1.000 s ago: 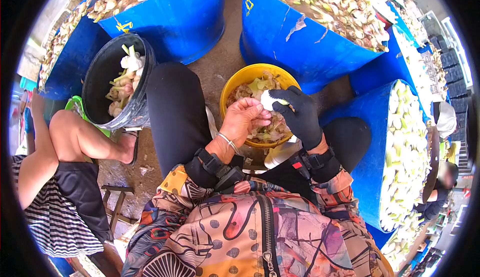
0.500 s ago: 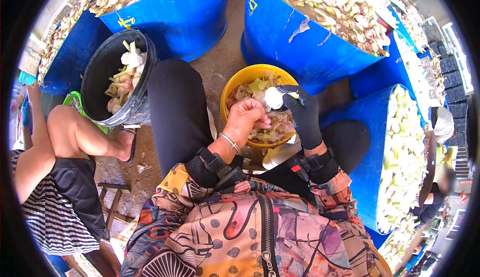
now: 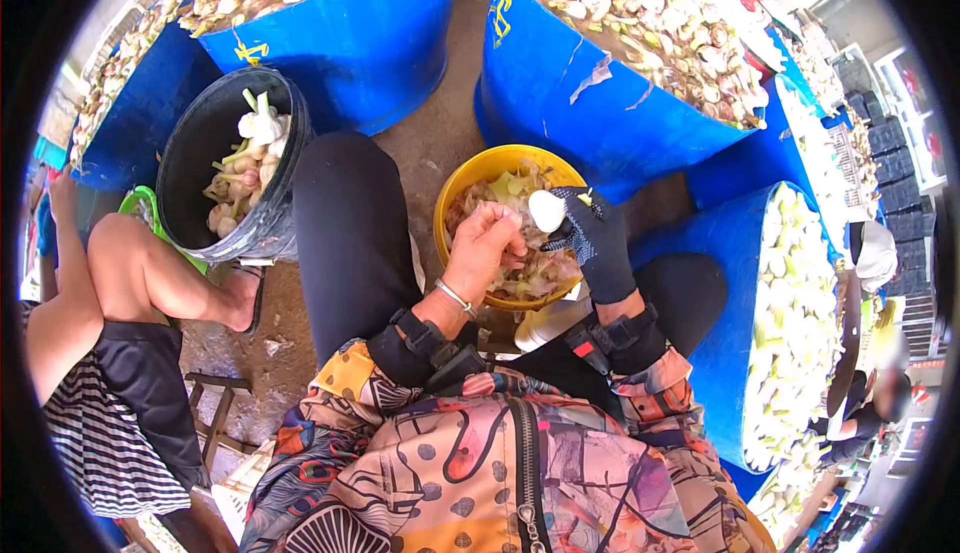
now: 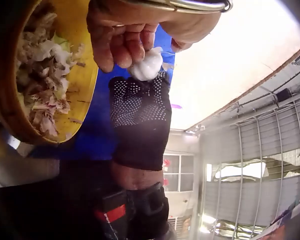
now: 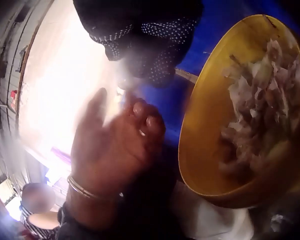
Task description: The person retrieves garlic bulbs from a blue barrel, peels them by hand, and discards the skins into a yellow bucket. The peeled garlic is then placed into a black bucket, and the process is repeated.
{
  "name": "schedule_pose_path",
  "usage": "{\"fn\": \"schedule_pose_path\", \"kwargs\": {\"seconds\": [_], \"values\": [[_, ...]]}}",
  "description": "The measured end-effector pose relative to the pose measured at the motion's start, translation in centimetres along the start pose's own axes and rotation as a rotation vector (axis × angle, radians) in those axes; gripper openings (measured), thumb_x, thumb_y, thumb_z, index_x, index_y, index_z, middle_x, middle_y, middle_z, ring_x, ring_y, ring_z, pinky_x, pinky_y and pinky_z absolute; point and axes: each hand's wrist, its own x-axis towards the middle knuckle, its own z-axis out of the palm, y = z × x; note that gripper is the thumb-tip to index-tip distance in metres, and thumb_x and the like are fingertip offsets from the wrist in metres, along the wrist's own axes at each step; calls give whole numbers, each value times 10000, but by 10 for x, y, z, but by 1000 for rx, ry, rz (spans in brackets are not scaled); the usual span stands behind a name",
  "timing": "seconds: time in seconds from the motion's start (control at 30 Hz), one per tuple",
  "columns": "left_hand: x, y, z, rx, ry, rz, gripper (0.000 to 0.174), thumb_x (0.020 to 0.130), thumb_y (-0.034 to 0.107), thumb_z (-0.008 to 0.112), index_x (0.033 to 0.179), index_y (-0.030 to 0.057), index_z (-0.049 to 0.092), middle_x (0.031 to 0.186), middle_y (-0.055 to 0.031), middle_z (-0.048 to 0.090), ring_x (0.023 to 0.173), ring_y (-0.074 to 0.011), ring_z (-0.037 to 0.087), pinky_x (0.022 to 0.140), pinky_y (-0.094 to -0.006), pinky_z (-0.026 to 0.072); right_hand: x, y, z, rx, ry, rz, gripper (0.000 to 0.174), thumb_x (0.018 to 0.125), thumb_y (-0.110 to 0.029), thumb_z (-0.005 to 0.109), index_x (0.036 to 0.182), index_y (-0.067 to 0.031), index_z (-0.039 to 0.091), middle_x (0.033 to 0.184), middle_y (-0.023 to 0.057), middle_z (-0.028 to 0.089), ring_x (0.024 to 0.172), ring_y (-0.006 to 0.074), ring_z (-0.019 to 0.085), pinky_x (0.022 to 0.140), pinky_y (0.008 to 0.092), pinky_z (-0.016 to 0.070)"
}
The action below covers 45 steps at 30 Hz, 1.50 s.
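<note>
A peeled white garlic bulb [image 3: 546,211] is gripped by my gloved right hand [image 3: 597,248], its short stem end poking out between the fingers. Just left of the bulb, my bare left hand [image 3: 485,250] has its fingers curled, with nothing visible in them. The left wrist view has the left fingertips close beside the bulb [image 4: 148,65], with the dotted glove [image 4: 140,112] behind. In the right wrist view the left hand [image 5: 112,145] stands below the glove [image 5: 155,40], thumb apart from the curled fingers. Under both hands is a yellow bucket [image 3: 442,215] holding papery skins.
A black bucket [image 3: 178,218] with several garlic bulbs stands at the left, by a seated person's bare leg [image 3: 165,263]. Large blue tubs [image 3: 340,48] heaped with garlic stand ahead, and another blue tub [image 3: 700,303] is at the right. My knees flank the yellow bucket.
The left fingers, at the bulb a second ago, have drawn back slightly to the left. My right hand has turned the bulb, and its rounded white side now faces up.
</note>
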Motion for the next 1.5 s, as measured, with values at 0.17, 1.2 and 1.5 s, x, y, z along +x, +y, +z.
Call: {"fn": "schedule_pose_path", "kwargs": {"seconds": [0.17, 1.2, 1.5], "values": [[4, -3, -4, 24, 21, 11, 127, 891, 181, 517, 815, 79, 506, 632, -25, 534, 543, -124, 529, 517, -270, 482, -3, 4, 1, -353, -91, -214, 167, 846, -64, 590, 991, 13, 614, 876, 54, 631, 720, 98, 595, 628, 248, 518], [19, -13, 1, 92, -110, -220, 97, 852, 65, 526, 941, 49, 560, 692, -22, 555, 595, -113, 563, 546, -253, 509, 223, -163, -151, -1899, -39, -291, 229, 711, -229, 575, 849, -86, 688, 921, 171, 648, 841, 327, 632, 741, 409, 493], [20, -19, -4, 106, -157, -179, 95, 867, 64, 499, 940, 47, 556, 684, -32, 553, 584, -119, 555, 544, -267, 505, 181, -197, -126, -1860, 212, -163, 391, 690, -257, 578, 1056, -131, 632, 1015, 131, 646, 926, 302, 625, 764, 428, 499]]}}
